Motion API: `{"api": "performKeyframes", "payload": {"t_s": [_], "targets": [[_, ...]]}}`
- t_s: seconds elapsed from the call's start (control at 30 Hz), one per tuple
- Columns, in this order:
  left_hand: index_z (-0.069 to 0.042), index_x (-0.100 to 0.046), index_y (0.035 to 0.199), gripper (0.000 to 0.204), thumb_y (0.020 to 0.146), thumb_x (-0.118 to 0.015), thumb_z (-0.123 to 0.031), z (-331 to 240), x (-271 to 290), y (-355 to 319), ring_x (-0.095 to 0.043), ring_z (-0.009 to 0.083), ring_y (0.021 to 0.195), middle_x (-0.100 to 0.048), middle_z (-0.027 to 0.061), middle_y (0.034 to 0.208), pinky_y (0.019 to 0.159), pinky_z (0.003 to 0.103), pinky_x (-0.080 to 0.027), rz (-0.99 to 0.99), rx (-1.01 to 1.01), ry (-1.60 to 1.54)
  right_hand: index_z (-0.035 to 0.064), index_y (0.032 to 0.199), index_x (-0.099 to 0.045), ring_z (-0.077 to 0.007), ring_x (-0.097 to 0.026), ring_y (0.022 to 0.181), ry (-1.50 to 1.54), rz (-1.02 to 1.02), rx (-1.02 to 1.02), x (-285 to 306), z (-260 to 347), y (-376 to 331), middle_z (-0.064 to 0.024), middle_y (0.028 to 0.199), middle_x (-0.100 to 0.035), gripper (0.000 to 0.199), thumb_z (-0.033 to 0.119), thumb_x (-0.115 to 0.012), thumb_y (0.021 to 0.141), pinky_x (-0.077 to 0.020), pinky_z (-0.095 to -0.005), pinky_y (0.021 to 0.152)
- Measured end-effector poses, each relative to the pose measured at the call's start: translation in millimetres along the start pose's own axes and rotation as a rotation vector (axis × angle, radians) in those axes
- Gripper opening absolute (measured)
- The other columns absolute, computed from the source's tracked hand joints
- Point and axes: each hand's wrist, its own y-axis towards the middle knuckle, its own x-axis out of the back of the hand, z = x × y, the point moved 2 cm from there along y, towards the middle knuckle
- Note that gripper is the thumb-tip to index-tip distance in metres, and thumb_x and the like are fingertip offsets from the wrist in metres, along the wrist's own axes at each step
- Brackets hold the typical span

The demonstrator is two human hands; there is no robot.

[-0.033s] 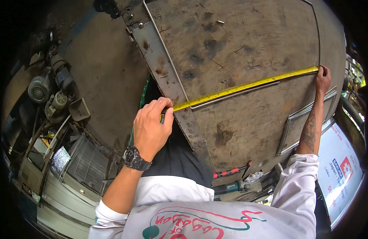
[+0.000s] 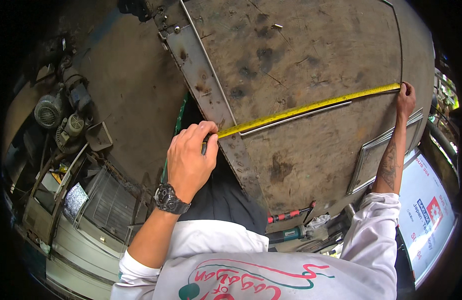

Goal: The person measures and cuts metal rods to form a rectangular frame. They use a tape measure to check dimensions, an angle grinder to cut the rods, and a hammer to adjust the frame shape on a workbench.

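Note:
A yellow tape measure stretches across the worktable from left to right. My left hand, with a black watch on the wrist, is closed around its case at the table's left edge; the fingers mostly hide the case. At the far right my right hand pinches the blade's end beside a thin bent metal rod. Just below the blade, a rod's straight end piece runs nearly parallel to it. The rod's long side lies along the steel strip at the table's left edge.
Under the blade is a stained wooden worktable, edged by a steel strip. Bent wire frames lie near my right forearm. A teal power tool and a red-handled tool sit close to my body. Motors stand at left.

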Motion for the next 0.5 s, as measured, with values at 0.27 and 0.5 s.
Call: {"api": "performKeyframes", "payload": {"t_s": [0.27, 0.5], "targets": [[-0.014, -0.069, 0.125, 0.032, 0.093, -0.074, -0.012, 2.0, -3.3, -0.9, -0.065, 0.0319, 0.095, -0.06, 0.0107, 0.107, 0.086, 0.045, -0.051, -0.084, -0.09, 0.058, 0.0078, 0.12, -0.078, -0.0237, -0.075, 0.103, 0.043, -0.013, -0.028, -4.4, -13.1, 9.4, -0.0102, 0.111, -0.08, 0.031, 0.031, -0.067, 0.102, -0.0564, -0.0368, 0.095], [-0.033, -0.055, 0.158, 0.069, 0.095, -0.068, -0.007, 0.3, 3.7, 8.5, -0.06, 0.0302, 0.084, -0.056, 0.0109, 0.105, 0.079, 0.042, -0.051, 0.083, -0.237, 0.2, 0.007, 0.119, -0.078, -0.0219, -0.075, 0.101, 0.018, -0.023, -0.007, -4.9, -10.3, 9.1, -0.0105, 0.11, -0.08, 0.031, 0.03, -0.067, 0.102, -0.0565, -0.0355, 0.094]]}}
